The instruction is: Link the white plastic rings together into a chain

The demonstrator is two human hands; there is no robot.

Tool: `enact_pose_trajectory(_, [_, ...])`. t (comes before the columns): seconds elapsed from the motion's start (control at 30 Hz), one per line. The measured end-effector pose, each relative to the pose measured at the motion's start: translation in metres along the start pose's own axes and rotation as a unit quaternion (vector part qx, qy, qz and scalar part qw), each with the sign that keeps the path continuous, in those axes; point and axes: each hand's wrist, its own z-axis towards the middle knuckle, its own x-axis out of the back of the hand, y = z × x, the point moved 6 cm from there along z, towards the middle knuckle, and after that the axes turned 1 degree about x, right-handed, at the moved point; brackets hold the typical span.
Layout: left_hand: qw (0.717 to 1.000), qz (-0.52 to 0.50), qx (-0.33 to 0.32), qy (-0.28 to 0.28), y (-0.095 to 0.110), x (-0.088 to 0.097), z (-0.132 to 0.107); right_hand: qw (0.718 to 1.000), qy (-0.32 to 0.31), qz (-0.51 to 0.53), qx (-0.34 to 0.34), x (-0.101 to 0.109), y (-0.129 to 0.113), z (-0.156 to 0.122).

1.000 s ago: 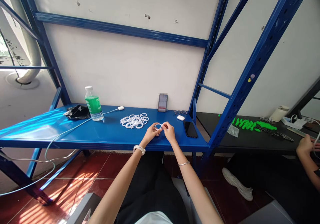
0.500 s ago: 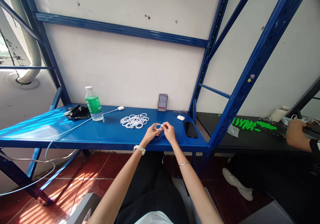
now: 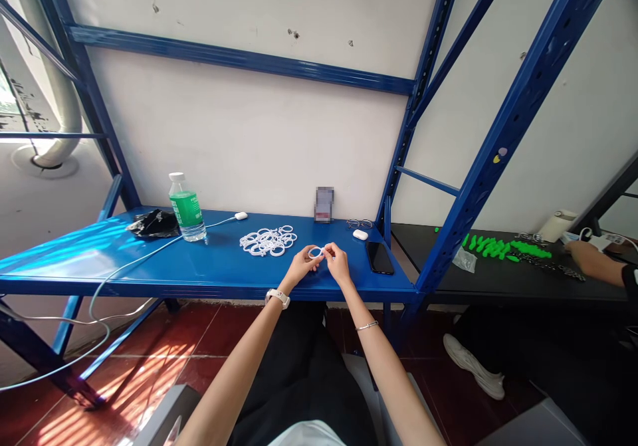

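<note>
Both my hands meet over the front of the blue metal shelf (image 3: 149,266). My left hand (image 3: 301,266), a white watch on its wrist, pinches a small white ring (image 3: 315,252) from the left. My right hand (image 3: 337,262), a thin bracelet on its wrist, pinches the same ring from the right. A loose pile of white rings (image 3: 268,240) lies on the shelf just behind and left of my hands.
A green-labelled water bottle (image 3: 186,208), a black bag (image 3: 153,223) and a white cable (image 3: 149,252) lie to the left. A black phone (image 3: 379,257), an earbud case (image 3: 359,234) and glasses (image 3: 359,223) lie to the right. On the black shelf beside it are green parts (image 3: 501,247) and another person's hand (image 3: 583,253).
My hands and the ring stay where they were. The other person's hand at the far right has moved along the black shelf toward the back.
</note>
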Motion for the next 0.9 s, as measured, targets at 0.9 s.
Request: enact_pose_trajectory(0.9, [0.998,-0.05,-0.018,0.015,-0.0083,0.0028,0.0044,0.999,0.05,0.0,-0.007,0.0074,-0.0061,-0.0007])
